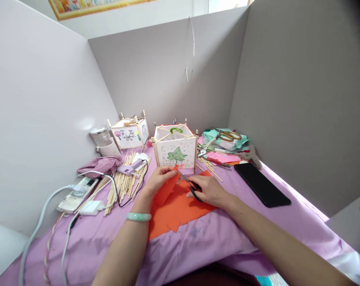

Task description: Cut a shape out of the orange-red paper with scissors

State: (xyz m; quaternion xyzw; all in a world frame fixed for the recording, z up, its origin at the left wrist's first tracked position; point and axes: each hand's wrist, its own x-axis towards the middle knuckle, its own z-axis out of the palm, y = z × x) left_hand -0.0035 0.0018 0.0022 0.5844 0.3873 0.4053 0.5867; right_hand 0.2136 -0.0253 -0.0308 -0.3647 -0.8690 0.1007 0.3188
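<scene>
Scissors (194, 190) with black handles sit gripped in my right hand (210, 191), blades at the orange piece (167, 190) my left hand (162, 177) pinches. Both are above the orange sheet (182, 208), in front of the leaf-patterned lantern (176, 153).

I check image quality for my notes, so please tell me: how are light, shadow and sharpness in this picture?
Head view: soft glare on the pale grey left panel; head view: diagonal shadow over the grey back panel; head view: top right corner dark and blurred, pale shiny material at lower right smeared.
</scene>
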